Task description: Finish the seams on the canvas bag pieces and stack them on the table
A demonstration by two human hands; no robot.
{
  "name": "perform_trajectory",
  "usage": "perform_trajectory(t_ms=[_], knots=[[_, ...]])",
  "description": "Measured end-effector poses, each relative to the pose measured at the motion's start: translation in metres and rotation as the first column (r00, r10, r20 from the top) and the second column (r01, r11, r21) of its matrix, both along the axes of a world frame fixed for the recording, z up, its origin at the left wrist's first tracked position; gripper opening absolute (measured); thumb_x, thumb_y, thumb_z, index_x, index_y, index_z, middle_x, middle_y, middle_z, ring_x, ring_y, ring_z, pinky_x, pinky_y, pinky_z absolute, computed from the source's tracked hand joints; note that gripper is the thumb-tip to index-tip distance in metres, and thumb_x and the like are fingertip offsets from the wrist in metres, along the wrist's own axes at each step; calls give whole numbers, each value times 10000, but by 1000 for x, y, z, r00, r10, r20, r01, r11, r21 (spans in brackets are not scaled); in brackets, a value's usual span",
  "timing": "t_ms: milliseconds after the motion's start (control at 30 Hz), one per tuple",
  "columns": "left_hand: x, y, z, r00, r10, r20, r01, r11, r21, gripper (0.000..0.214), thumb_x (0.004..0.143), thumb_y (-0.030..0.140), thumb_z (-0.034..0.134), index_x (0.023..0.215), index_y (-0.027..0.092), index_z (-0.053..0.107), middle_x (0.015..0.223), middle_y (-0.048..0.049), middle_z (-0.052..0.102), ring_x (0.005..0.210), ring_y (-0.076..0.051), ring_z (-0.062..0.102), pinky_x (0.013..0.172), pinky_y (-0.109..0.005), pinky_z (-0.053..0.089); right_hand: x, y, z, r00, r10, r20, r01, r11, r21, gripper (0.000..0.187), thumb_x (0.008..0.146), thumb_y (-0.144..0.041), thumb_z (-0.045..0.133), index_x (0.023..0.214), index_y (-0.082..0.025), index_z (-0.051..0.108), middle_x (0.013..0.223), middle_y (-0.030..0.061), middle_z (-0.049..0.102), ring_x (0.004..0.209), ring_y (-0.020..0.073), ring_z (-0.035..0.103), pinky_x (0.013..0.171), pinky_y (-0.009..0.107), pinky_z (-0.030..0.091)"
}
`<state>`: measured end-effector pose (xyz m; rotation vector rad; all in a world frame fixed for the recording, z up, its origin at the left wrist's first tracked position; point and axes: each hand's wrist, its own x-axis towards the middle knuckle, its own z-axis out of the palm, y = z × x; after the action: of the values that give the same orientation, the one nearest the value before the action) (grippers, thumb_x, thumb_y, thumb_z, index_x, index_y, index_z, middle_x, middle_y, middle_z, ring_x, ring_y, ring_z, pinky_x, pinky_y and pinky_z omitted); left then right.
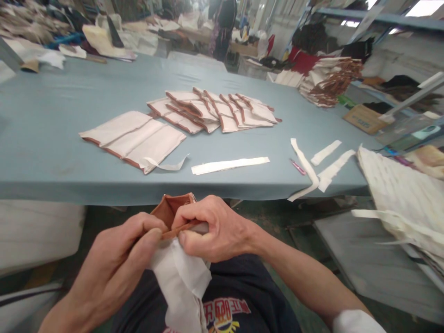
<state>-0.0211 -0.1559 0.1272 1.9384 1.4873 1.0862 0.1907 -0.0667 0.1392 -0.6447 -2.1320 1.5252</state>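
Low in the head view, both hands pinch one cloth piece over my lap. The piece [180, 273] is white fabric with a brown-lined top [168, 209] that stands open like a small pouch. My left hand [114, 263] grips its left edge with thumb and fingers pressed together. My right hand [211, 229] is closed over the brown rim on the right side. The white part hangs down between my wrists.
A blue-grey table [52, 134] lies ahead with flat cream pieces [135, 138], a fanned row of brown-edged pieces [218, 110], white strips [231, 165] and a pink pen [297, 166]. A stack of pieces [329, 81] and a person stand further back. Cream fabric [398, 194] lies at right.
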Motion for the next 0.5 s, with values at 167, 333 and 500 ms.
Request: perform_trajectory(t_ms=[167,333,500], knots=[[-9,7,-20,997,-65,-34,67,995,77,399,1009,349,671,620,270,631,548,44,603,475,-142,540,514,-274,374,1,-9,-6,988,48,-148,-58,997,-60,34,782,-197,602,765,-206,630,626,-76,517,597,101,461,609,224,389],[-10,12,-58,990,-96,105,97,995,-4,703,1091,666,548,536,241,475,508,45,458,455,-135,418,475,-284,327,-9,-15,-18,960,12,-281,-65,981,-183,51,792,-241,589,753,-211,601,647,-69,493,626,112,489,657,232,453],[-10,18,-53,978,-100,180,96,995,31,806,1028,921,393,675,233,618,615,27,580,525,-157,519,510,-281,412,-3,-4,-21,976,5,-216,4,999,42,67,791,-230,604,780,-198,662,681,-54,574,635,115,528,673,244,440]])
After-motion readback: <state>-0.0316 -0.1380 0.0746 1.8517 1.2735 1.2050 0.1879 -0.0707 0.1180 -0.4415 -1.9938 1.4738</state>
